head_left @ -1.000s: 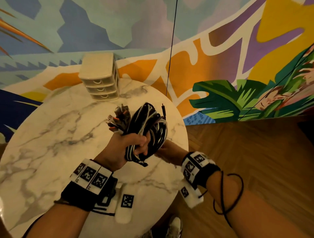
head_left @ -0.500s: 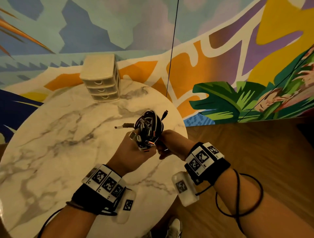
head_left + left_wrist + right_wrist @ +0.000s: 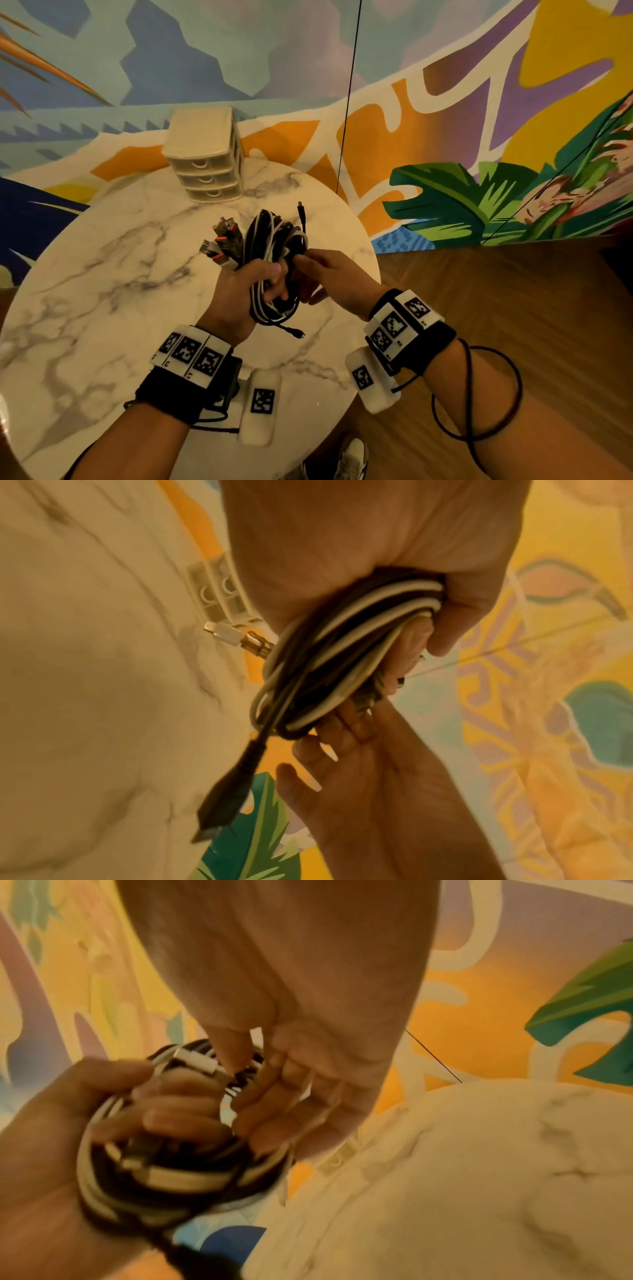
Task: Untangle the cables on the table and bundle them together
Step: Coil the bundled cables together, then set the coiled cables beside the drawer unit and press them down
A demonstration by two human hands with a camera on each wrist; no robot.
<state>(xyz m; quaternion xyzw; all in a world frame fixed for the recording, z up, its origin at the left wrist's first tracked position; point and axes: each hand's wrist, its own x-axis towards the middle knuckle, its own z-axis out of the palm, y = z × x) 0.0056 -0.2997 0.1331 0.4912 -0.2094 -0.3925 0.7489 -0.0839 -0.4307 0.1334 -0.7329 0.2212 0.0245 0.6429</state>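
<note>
Lower part of the head view: two forearms with marker-covered wrist bands [image 3: 191, 356] reach up from the bottom edge over the near rim of a round marble table [image 3: 85, 308]; a shoe [image 3: 351, 459] shows at the bottom edge, on the wooden floor [image 3: 513, 291] at lower right. Centre of the frame: the left hand [image 3: 246, 284] is closed in a fist around the cable bundle [image 3: 274, 246], a coil of black and white cables held above the table, not resting on it. In the left wrist view the fingers [image 3: 459, 615] wrap fully round the strands. The right hand [image 3: 329, 277] meets the coil from the right; thumb and forefinger appear to pinch a black strand at the coil's right side, the other fingers loosely spread. In the right wrist view the fingertips [image 3: 240, 1058] dip into the coil's middle. Loose ends: one black plug [image 3: 297, 334] dangles below the fist, another plug tip [image 3: 300, 209] stands above the coil, and a cluster of connectors [image 3: 222, 245] fans out to the upper left of the fist. Upper centre, at the table's far edge: a small drawer unit [image 3: 205, 161] before a painted mural [image 3: 445, 85]. Judged progress: untangling and gathering look largely done, no cable lying on the table; tucking the stray ends and securing the coil seem to remain
</note>
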